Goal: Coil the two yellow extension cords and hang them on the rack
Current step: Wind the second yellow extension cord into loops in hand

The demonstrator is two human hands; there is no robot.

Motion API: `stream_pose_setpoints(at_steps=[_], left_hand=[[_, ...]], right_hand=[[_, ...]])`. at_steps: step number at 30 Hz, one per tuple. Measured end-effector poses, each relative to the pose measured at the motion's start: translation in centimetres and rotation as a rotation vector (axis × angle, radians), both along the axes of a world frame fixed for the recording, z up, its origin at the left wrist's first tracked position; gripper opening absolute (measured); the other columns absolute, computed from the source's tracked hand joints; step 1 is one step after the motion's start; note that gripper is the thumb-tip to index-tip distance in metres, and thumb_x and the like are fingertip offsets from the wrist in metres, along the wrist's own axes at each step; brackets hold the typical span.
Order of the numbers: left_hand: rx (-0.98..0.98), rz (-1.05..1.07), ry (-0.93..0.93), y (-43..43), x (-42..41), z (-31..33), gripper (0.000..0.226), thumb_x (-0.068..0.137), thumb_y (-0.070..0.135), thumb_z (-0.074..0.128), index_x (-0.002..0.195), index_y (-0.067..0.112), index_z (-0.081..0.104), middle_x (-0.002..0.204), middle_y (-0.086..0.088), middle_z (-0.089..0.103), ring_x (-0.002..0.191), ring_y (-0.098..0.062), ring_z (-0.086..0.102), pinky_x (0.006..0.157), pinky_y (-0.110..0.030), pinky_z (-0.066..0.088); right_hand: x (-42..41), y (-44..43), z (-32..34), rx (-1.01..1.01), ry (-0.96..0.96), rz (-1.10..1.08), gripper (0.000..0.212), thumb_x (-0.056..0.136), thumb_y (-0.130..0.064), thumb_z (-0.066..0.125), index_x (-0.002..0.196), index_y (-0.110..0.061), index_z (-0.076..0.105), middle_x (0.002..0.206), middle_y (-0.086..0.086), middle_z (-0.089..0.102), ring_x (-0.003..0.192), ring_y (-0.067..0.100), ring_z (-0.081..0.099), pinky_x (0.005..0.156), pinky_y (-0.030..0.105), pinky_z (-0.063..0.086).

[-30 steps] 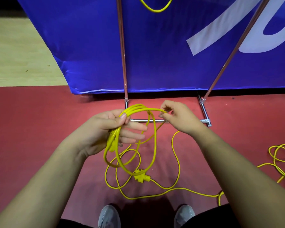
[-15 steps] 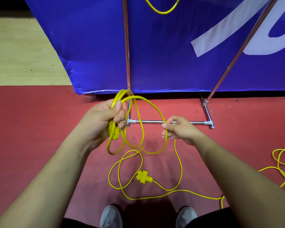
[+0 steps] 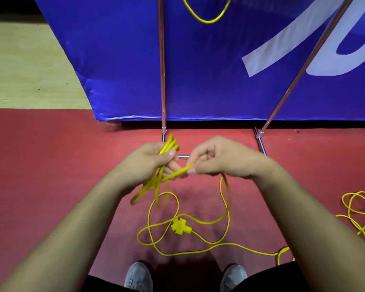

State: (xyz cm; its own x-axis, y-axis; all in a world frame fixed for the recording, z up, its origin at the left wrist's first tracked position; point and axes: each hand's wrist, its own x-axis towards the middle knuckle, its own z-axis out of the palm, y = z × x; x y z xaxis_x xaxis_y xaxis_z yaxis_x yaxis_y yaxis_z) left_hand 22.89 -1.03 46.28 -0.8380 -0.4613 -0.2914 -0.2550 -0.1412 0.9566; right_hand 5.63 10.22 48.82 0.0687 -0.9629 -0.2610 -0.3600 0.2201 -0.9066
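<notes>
1. Red floor [image 3: 51,165] underfoot and blue banner [image 3: 198,70] behind, both unchanged from half a second ago.
2. Straight ahead, rack [image 3: 162,81] of thin poles in front of the banner, with a yellow loop [image 3: 207,17] hanging near the top edge. Cannot tell whether that belongs to a whole cord already hung.
3. Trailing over the floor between the shoes and the rack, cord [image 3: 227,209] in slack curves, lying much as it did a moment ago. Well apart at the right, a further yellow tangle [image 3: 358,209]; cannot tell whether the same cord or the second one.
4. Left hand [image 3: 150,163] wrapped round the coil [image 3: 170,145], fingers [image 3: 171,153] curled and clamped on it. Several turns sticking up past the thumb, the rest hanging blurred below the palm.
5. Right hand [image 3: 221,159] now up just beside the left, risen from lower down, where it held a wide open loop half a second ago. Thumb and forefinger pinching the cord and passing a short stretch across to the left hand.
6. Probably one more turn about to join the coil, so coiling under way, not finished.
7. Socket block [image 3: 180,226] on the floor, not yet gathered. Plenty of slack left to take in, so hanging this cord likely some way off.
</notes>
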Motion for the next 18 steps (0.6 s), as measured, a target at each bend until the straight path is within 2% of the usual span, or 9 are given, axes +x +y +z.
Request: stream_pose_setpoints(at_steps=[3,6,9,11,13,15,18], left_hand=[[0.102,0.009,0.096,0.2,0.5,1.1,0.021,0.096,0.015,0.043,0.083,0.003,0.055,0.054,-0.011,0.055,0.045,-0.023,0.056,0.045,-0.022,0.045],[0.193,0.135,0.222,-0.4,0.7,1.3,0.019,0.091,0.019,0.046,0.08,0.007,0.055,0.052,-0.004,0.043,0.044,-0.018,0.04,0.045,-0.024,0.033],[0.19,0.16,0.215,-0.6,0.7,0.9,0.02,0.095,0.015,0.043,0.08,0.006,0.052,0.054,-0.006,0.044,0.045,-0.019,0.04,0.045,-0.023,0.035],[0.109,0.075,0.121,-0.6,0.9,0.6,0.021,0.096,0.015,0.043,0.079,0.006,0.052,0.055,-0.008,0.05,0.045,-0.019,0.047,0.044,-0.022,0.039],[0.047,-0.055,-0.007,-0.5,1.1,0.8,0.017,0.092,0.016,0.049,0.081,0.004,0.054,0.061,-0.015,0.062,0.052,-0.024,0.058,0.046,-0.023,0.045],[0.108,-0.12,-0.079,-0.4,1.3,0.9,0.019,0.084,0.017,0.053,0.089,-0.001,0.057,0.073,-0.025,0.069,0.06,-0.028,0.066,0.051,-0.024,0.05],[0.273,-0.042,-0.053,-0.2,1.0,0.9,0.031,0.081,0.016,0.053,0.102,-0.007,0.056,0.085,-0.032,0.069,0.066,-0.033,0.071,0.058,-0.031,0.057]], right_hand=[[-1.4,-0.1,-0.3,-0.126,-0.138,-0.173,0.003,0.086,-0.002,0.068,0.087,-0.004,0.07,0.057,0.0,0.055,0.054,0.012,0.046,0.053,0.024,0.037],[-3.5,0.5,-2.5,-0.084,-0.087,-0.197,0.009,0.091,-0.005,0.064,0.094,0.003,0.065,0.074,0.012,0.067,0.068,0.018,0.062,0.071,0.031,0.05],[-4.6,1.0,-4.9,-0.008,0.024,-0.142,0.008,0.094,-0.007,0.06,0.096,0.0,0.063,0.087,0.012,0.071,0.084,0.014,0.065,0.082,0.022,0.049],[-4.7,1.0,-5.6,-0.016,-0.025,-0.196,0.006,0.096,-0.006,0.056,0.095,-0.003,0.061,0.084,0.011,0.068,0.085,0.02,0.066,0.085,0.027,0.051],[-4.5,0.6,-5.5,-0.101,-0.092,-0.296,0.007,0.097,-0.005,0.054,0.092,-0.006,0.06,0.077,0.01,0.059,0.074,0.022,0.062,0.075,0.028,0.052],[-3.9,0.1,-4.8,-0.194,-0.082,-0.374,0.01,0.096,-0.006,0.056,0.09,-0.009,0.063,0.072,0.006,0.051,0.062,0.014,0.049,0.06,0.024,0.044],[-2.7,-0.4,-3.5,-0.281,0.051,-0.36,0.015,0.095,-0.012,0.059,0.083,-0.013,0.068,0.059,-0.007,0.048,0.053,0.007,0.039,0.053,0.023,0.034]])
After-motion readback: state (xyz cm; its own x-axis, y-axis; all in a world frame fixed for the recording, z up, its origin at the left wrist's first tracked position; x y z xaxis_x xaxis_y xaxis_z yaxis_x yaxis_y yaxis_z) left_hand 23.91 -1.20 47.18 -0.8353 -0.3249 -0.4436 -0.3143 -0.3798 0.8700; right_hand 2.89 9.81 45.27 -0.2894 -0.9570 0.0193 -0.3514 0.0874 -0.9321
